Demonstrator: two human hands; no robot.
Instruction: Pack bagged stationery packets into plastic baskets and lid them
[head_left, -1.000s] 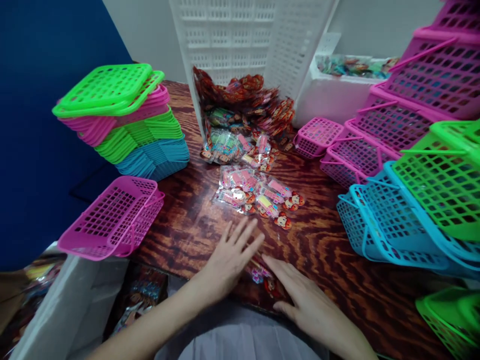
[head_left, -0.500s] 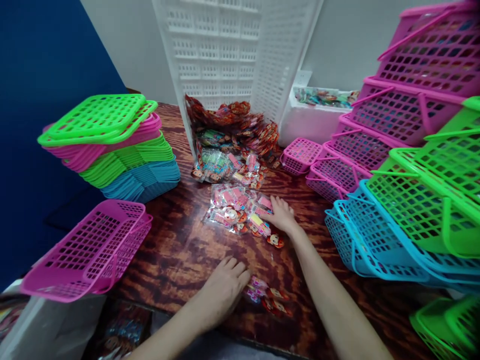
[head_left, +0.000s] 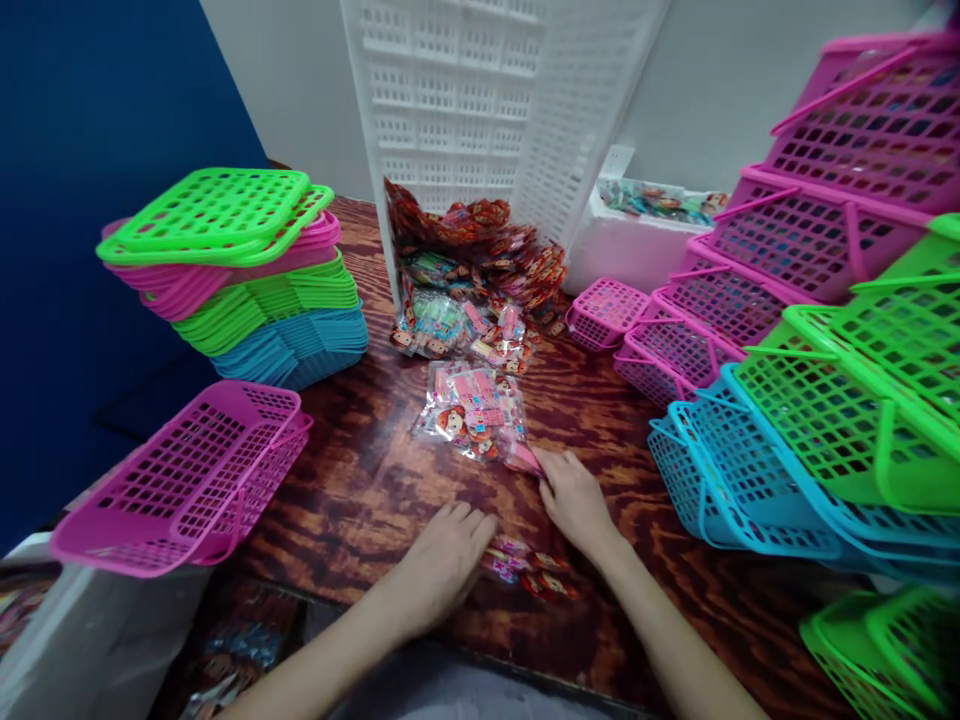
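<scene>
My right hand (head_left: 576, 500) is closed, its fingertips and thumb on a clear plastic packet (head_left: 522, 457) with a pink piece inside. That packet touches the right edge of a loose pile of similar packets (head_left: 472, 405), which show pink pieces and red-haired cartoon heads. Low over the near part of the table, my left hand (head_left: 448, 558) has its fingers curled together. A few small packets (head_left: 531, 568) with pink and purple parts and red-haired heads stick out from its thumb side. The palm and thumb hide their left ends.
A tipped white crate (head_left: 457, 110) spills many packets at the back. Stacked baskets (head_left: 292, 330) and a pink basket (head_left: 187, 480) stand left. Filled pink (head_left: 810, 235), green (head_left: 832, 400) and blue baskets (head_left: 720, 480) crowd the right. A white foam box (head_left: 637, 240) sits behind.
My right hand has drawn back toward me from the pile, a pink packet at its fingertips. The pile's right side has fewer packets. My left hand stays by the small packets.
</scene>
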